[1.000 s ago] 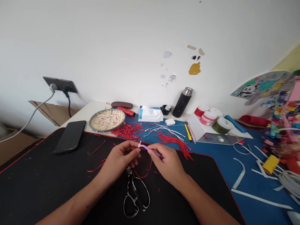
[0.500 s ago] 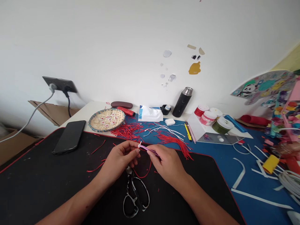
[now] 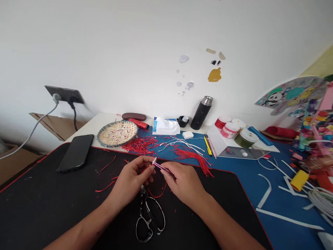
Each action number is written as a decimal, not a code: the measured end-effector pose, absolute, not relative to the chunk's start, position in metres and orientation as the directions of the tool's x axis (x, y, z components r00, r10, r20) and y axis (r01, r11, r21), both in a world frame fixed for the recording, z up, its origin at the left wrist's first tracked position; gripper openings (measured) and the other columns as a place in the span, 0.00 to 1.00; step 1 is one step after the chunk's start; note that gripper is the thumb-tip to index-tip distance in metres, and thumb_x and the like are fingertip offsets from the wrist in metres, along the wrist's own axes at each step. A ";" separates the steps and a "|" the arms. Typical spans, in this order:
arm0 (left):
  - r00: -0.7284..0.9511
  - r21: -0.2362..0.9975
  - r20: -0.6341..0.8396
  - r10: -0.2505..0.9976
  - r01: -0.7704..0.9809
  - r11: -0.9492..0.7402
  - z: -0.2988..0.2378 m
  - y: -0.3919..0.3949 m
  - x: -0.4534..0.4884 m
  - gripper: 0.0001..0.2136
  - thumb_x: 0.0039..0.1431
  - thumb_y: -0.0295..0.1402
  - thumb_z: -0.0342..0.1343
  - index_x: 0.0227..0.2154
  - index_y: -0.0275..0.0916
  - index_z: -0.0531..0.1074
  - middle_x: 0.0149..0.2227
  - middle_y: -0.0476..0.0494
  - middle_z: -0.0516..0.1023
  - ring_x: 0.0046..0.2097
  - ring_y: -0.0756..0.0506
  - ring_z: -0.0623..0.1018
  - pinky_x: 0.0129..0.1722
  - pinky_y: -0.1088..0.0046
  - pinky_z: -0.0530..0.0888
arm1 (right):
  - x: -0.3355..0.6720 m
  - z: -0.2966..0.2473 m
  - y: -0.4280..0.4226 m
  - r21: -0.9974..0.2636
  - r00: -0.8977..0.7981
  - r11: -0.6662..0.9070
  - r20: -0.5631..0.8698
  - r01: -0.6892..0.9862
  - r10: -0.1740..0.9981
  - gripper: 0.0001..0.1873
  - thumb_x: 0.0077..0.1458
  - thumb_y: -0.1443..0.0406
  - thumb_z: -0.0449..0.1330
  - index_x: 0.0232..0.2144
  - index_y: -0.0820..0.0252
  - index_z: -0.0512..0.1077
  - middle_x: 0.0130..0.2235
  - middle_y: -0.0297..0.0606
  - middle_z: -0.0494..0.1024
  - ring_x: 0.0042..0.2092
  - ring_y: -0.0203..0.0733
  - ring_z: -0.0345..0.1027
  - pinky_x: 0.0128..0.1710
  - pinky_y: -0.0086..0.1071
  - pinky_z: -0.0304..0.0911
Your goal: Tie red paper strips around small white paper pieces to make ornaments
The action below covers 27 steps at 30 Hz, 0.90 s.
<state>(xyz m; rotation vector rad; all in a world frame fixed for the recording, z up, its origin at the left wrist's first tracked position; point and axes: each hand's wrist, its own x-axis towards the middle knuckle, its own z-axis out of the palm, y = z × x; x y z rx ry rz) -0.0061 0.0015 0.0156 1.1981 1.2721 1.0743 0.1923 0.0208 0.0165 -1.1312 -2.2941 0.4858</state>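
Observation:
My left hand (image 3: 132, 178) and my right hand (image 3: 182, 182) meet over the black mat (image 3: 52, 201). Both pinch a thin pink stick (image 3: 160, 167) that has a small white paper coil (image 3: 154, 161) at its left tip. My left fingers close round that tip, and a red paper strip (image 3: 156, 192) loops down from there. My right fingers grip the stick's shaft. A pair of scissors (image 3: 149, 215) lies shut on the mat just below my hands.
A black phone (image 3: 75, 152) lies at the mat's left. A woven basket (image 3: 117, 133), red paper strips (image 3: 142, 144), white strips (image 3: 182, 143), a black flask (image 3: 201, 113), tape rolls (image 3: 234, 130) and colourful paper scraps (image 3: 312, 146) crowd the back and right.
My right hand has slid slightly left along the pink stick, towards my left hand. The view has shifted a little; the scissors and other things lie as before.

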 end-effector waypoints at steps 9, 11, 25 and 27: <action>0.005 0.993 -0.040 0.999 0.110 0.039 0.016 -0.003 -0.001 0.16 0.58 0.46 0.62 0.43 0.41 0.76 0.28 0.49 0.79 0.26 0.47 0.76 0.25 0.73 0.72 | 0.184 0.019 0.015 -0.803 -0.416 0.326 0.108 0.500 0.903 0.10 0.67 0.61 0.57 0.39 0.56 0.77 0.24 0.31 0.78 0.22 0.35 0.68 0.24 0.27 0.57; -0.007 0.993 -0.022 1.000 0.114 0.023 0.015 -0.004 -0.001 0.15 0.59 0.47 0.61 0.42 0.42 0.76 0.30 0.48 0.80 0.26 0.47 0.77 0.25 0.73 0.72 | 0.181 0.017 0.013 -0.879 -0.415 0.222 0.030 0.423 0.909 0.11 0.68 0.60 0.56 0.39 0.57 0.76 0.24 0.30 0.77 0.20 0.33 0.68 0.22 0.26 0.58; -0.020 0.995 -0.008 1.000 0.099 0.010 0.011 -0.005 -0.001 0.15 0.60 0.46 0.63 0.44 0.42 0.78 0.32 0.47 0.81 0.28 0.46 0.77 0.26 0.74 0.72 | 0.173 0.018 0.011 -0.967 -0.491 -0.243 -0.246 0.072 0.836 0.23 0.60 0.46 0.60 0.37 0.61 0.72 0.20 0.31 0.76 0.16 0.35 0.67 0.15 0.24 0.56; -0.032 0.996 -0.001 1.000 0.088 0.004 0.012 -0.004 -0.001 0.15 0.58 0.46 0.64 0.42 0.42 0.79 0.34 0.45 0.82 0.31 0.45 0.78 0.27 0.73 0.73 | 0.172 0.018 0.011 -0.956 -0.521 -0.285 -0.276 0.065 0.808 0.25 0.60 0.44 0.59 0.38 0.62 0.73 0.20 0.32 0.76 0.17 0.36 0.68 0.15 0.24 0.56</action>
